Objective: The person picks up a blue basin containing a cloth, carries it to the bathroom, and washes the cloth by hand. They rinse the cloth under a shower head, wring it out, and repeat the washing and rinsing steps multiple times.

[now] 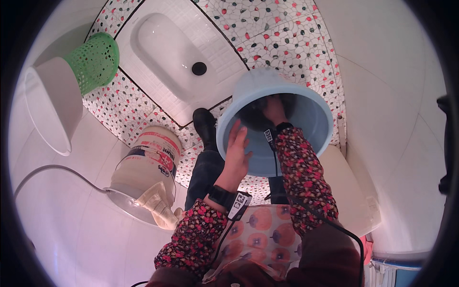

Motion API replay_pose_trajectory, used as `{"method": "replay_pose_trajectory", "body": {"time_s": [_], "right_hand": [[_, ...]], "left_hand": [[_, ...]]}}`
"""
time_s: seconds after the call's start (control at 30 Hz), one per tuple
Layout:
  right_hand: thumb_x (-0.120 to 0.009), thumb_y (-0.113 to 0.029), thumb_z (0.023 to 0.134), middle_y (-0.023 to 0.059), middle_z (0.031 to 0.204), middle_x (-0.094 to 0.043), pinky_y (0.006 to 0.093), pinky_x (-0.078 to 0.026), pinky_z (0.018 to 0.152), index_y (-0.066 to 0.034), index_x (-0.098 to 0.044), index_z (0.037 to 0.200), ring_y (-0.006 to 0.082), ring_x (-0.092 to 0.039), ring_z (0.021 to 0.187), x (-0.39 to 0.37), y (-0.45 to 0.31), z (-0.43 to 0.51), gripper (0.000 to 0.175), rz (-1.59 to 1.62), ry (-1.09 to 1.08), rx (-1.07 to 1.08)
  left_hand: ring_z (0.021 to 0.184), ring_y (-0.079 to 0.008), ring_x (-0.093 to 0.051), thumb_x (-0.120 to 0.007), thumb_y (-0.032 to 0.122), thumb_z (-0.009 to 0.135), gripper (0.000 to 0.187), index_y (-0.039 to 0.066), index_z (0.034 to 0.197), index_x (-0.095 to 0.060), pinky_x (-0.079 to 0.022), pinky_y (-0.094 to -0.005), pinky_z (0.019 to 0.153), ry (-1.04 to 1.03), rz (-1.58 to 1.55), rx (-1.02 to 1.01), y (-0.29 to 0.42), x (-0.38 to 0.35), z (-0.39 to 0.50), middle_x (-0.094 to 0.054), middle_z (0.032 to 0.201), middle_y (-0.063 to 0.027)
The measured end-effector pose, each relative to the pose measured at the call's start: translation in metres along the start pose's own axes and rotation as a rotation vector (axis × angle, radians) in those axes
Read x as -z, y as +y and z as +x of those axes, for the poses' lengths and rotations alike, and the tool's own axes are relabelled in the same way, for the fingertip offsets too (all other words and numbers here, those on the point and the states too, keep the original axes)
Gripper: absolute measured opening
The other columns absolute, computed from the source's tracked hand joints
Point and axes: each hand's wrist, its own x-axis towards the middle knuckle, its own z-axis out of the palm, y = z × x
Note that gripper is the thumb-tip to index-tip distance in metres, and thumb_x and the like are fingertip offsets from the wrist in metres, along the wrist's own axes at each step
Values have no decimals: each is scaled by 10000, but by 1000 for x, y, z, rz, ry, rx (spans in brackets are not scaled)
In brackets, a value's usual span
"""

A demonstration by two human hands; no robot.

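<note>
A light blue plastic basin [274, 166] is tilted so that its mouth faces me, close to the squat toilet [172, 50]. Dark wet-looking material, possibly cloth, lies deep inside it [251, 113]. My right hand [275, 109] reaches into the basin against this dark stuff; its fingertips are in shadow, so its grip cannot be told. At the basin's left rim is my left hand [237, 152], fingers apart and holding nothing. Both wrists carry black bands with cabled devices, and both forearms wear floral sleeves.
A green perforated basket [95, 62] and a white tub [57, 104] stand at the left. Nearer are a large printed bucket [150, 154], a metal shower hose [61, 168] and a beige cloth [159, 204]. A pale container [353, 193] sits at the right by the wall. Black cables hang about my arms.
</note>
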Motion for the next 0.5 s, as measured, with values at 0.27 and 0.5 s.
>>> {"method": "replay_pose_trajectory", "body": {"time_s": [0.27, 0.5], "right_hand": [[-756, -183, 708, 100, 943, -596, 337, -477, 783, -41, -618, 941, 253, -596, 897, 143, -76, -157, 306, 684, -155, 250], [-746, -165, 742, 77, 901, -572, 292, -462, 716, -23, -589, 895, 190, -579, 799, 158, -121, -181, 262, 974, -28, 236]], "left_hand": [[1214, -292, -431, -583, 446, 878, 800, 200, 1473, -108, -421, -463, 939, -200, -185, -13, 0, -18, 6, -339, 1415, -106], [1117, -229, -524, -563, 315, 915, 648, 132, 1435, -221, -474, -336, 893, -417, -289, 13, -29, -22, 23, -457, 1287, -117]]}}
